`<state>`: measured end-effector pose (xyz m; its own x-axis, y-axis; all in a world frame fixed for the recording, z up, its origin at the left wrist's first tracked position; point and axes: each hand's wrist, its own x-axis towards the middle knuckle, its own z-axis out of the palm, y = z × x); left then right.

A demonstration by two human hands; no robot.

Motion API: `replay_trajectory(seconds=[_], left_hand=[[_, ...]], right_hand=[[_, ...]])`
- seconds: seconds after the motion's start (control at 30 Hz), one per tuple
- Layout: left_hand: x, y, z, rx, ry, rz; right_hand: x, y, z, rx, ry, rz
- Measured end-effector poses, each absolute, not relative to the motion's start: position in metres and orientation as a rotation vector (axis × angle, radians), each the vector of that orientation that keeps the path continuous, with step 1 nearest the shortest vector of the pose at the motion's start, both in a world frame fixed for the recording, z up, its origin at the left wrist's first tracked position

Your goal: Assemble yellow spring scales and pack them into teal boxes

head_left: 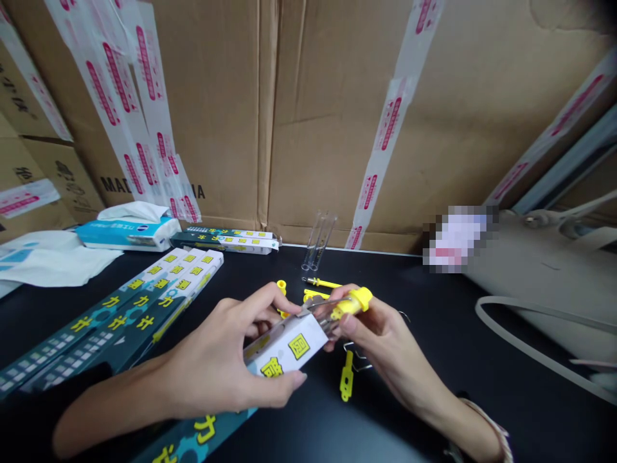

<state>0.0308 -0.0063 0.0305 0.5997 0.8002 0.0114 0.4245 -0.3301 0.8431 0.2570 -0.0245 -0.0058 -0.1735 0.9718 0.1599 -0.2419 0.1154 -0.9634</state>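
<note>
My left hand (216,363) is wrapped round a long, slim spring scale box (292,344), white and dark green with yellow characters, thumb along its near side. The box lies aslant, its near part running down to the bottom edge. At its upper right end, my right hand (385,337) pinches a spring scale (355,302) with a yellow cap and a clear tube. The tube is at the box's end; how far it reaches inside is hidden. Below my right hand lies a flat yellow piece (346,378) near bent wire hooks (359,357).
Two clear tubes (319,244) stand behind my hands, near a yellow rod (325,283) and a small yellow ring (281,287). Several similar boxes (139,302) lie left, more (224,240) at the back by a tissue pack (128,235). Cardboard (332,128) walls the back; a beige bag (530,276) stands right.
</note>
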Motion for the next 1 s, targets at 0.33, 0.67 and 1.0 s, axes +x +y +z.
replay_trajectory(seconds=[0.33, 0.67, 1.0], left_hand=[[0.029, -0.009, 0.028, 2.016, 0.968, 0.610], [0.028, 0.000, 0.024, 1.991, 0.953, 0.632], [0.029, 0.002, 0.019, 1.949, 1.000, 0.588]], right_hand=[[0.262, -0.026, -0.009, -0.823, -1.213, 1.384], [0.252, -0.026, -0.017, -0.856, -1.263, 1.443], [0.250, -0.023, -0.011, -0.954, -1.201, 1.252]])
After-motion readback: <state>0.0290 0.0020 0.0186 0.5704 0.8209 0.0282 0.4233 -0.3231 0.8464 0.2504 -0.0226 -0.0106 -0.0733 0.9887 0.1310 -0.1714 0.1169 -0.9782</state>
